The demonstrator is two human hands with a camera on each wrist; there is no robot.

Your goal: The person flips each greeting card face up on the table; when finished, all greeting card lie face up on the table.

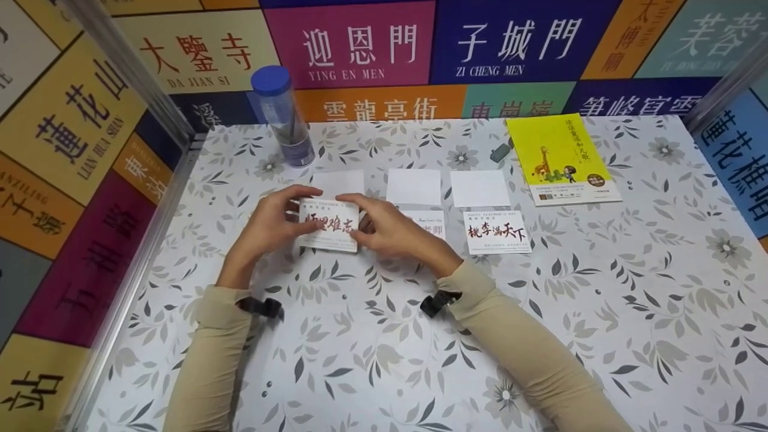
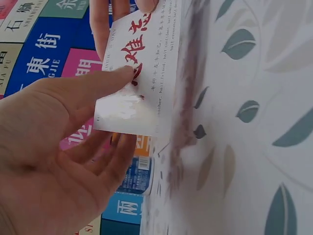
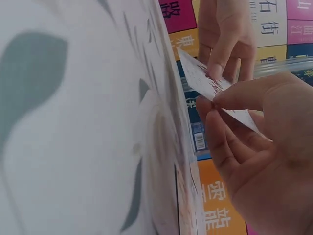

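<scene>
Card (image 1: 329, 225) with red brush calligraphy and small print beneath was held just above the flowered tablecloth (image 1: 420, 360), pinched at its left edge by the left hand (image 1: 273, 225) and at its right edge by the right hand (image 1: 390, 231); in each case the thumb was pressed on the printed face and the curled fingers were set behind it. In the left wrist view the card's (image 2: 139, 83) red characters and lines of fine English text were seen, though the small print could not be read. At the far left, wall panels were lettered "LIAN HUA SHAN", "DA JIAN SI", "YING EN MEN" and "ZI CHENG MEN". A clear tube with a blue cap (image 1: 282, 114) was stood near the back left corner of the table. Behind the held card a blank white card (image 1: 338, 182) was laid, then a second (image 1: 414, 186) and a third (image 1: 480, 188) to its right. A printed card (image 1: 431, 223) was partly hidden by the right hand, and another (image 1: 498, 231), headed in small capitals and bearing red and black characters, was laid just right of it. A small dark object (image 1: 499, 153) and a yellow book (image 1: 561, 157) with a giraffe on its cover were placed at the back right. Bare cloth was left along the near edge and to the right.
</scene>
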